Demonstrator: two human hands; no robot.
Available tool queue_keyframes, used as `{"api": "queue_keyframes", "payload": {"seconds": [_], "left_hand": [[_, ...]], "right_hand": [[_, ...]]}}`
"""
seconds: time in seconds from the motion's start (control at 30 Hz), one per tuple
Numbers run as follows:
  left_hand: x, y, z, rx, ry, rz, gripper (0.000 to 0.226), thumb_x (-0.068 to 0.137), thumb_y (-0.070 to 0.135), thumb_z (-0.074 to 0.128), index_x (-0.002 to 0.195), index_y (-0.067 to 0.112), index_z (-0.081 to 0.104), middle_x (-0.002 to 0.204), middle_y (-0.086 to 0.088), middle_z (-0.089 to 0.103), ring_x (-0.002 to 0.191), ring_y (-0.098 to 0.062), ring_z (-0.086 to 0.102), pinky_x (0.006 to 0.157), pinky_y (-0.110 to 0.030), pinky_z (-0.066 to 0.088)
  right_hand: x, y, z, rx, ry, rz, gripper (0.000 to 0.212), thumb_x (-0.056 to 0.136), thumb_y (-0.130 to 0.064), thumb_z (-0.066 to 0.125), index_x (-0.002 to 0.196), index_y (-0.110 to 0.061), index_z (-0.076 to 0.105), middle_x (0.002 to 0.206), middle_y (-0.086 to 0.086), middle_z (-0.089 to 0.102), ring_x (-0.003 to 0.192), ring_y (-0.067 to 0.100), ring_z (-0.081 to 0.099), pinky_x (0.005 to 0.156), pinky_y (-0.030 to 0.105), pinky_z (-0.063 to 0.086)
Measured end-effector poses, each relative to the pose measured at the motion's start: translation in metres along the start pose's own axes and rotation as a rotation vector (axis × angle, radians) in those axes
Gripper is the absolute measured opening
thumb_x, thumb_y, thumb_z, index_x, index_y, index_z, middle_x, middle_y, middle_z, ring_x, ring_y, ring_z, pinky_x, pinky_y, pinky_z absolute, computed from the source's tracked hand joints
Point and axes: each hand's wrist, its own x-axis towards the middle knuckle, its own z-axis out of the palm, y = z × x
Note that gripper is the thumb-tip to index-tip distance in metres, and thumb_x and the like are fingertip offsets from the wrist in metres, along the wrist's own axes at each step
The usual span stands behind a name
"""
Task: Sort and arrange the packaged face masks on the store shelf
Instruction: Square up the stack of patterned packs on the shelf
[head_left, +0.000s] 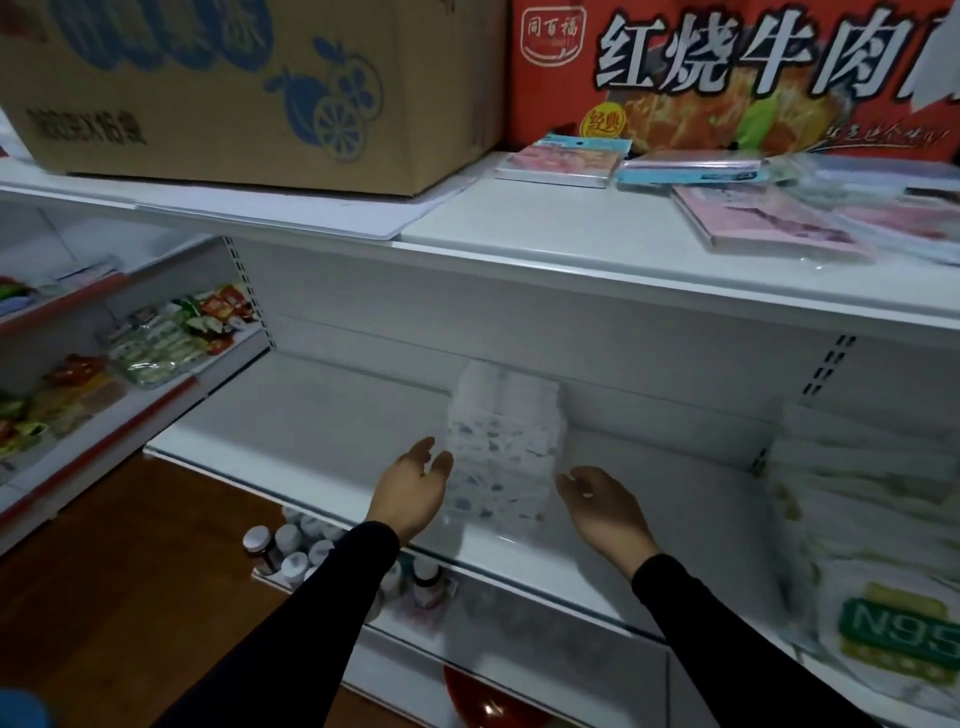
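Far to the left of the middle shelf (363, 467), a side rack holds green and red snack packets (171, 332). Above that shelf's left end sits a brown cardboard box (234, 88) with blue fruit print. Below the shelf's front edge, small white-capped bottles (291, 545) stand in a cluster.

The left hand (410, 488), in a black sleeve, is raised over the shelf with fingers spread and holding nothing, its fingertips just beside the left edge of a stack of packaged face masks (506, 441). That stack, white with blue-grey dots, stands near the middle of the shelf, reaching back toward the rear panel. The right hand (602, 504) is just beside the stack's right side, palm turned inward, fingers loose and apart, gripping nothing.

Above the shelf's right part lie flat pink and blue packets (727, 208) before a red noodle carton (727, 73). At the shelf's right end leans a pile of white N95 mask packs (878, 571).
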Motion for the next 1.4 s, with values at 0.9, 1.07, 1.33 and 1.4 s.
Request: {"api": "queue_keyframes", "payload": {"seconds": [0.9, 1.07, 1.33, 1.4], "left_hand": [[0.104, -0.051, -0.015, 0.030, -0.258, 0.188, 0.011, 0.080, 0.019, 0.068, 0.082, 0.021, 0.058, 0.077, 0.006, 0.060, 0.078, -0.018, 0.056, 0.068, -0.027, 0.040], [0.101, -0.042, -0.009, -0.002, -0.131, 0.231, 0.019, 0.084, 0.020, 0.066, 0.076, 0.025, 0.050, 0.066, 0.008, 0.050, 0.062, -0.008, 0.047, 0.055, -0.009, 0.035], [0.101, -0.044, 0.011, -0.039, 0.009, 0.130, 0.034, 0.087, 0.024, 0.066, 0.116, 0.014, 0.051, 0.093, -0.005, 0.064, 0.086, -0.023, 0.062, 0.073, -0.024, 0.041], [0.102, -0.044, 0.017, -0.028, 0.009, 0.109, 0.057, 0.083, 0.026, 0.070, 0.132, 0.011, 0.044, 0.117, -0.014, 0.059, 0.106, -0.029, 0.059, 0.088, -0.032, 0.046]], "right_hand": [[0.025, -0.014, 0.065, 0.353, 0.384, 0.125, 0.009, 0.090, -0.027, 0.066, 0.087, -0.021, 0.061, 0.086, -0.003, 0.064, 0.077, 0.016, 0.063, 0.069, 0.024, 0.046], [0.034, -0.023, 0.062, 0.338, 0.395, 0.020, 0.007, 0.091, -0.024, 0.065, 0.095, -0.029, 0.068, 0.094, -0.006, 0.069, 0.084, 0.009, 0.065, 0.072, 0.015, 0.050], [0.048, -0.009, 0.073, 0.341, 0.610, 0.054, 0.033, 0.086, -0.015, 0.071, 0.115, -0.019, 0.056, 0.114, 0.003, 0.056, 0.089, 0.011, 0.062, 0.071, 0.002, 0.043], [0.051, -0.002, 0.075, 0.312, 0.557, 0.093, 0.059, 0.082, -0.022, 0.075, 0.132, -0.016, 0.047, 0.128, 0.003, 0.047, 0.109, 0.018, 0.056, 0.089, 0.019, 0.047]]}}
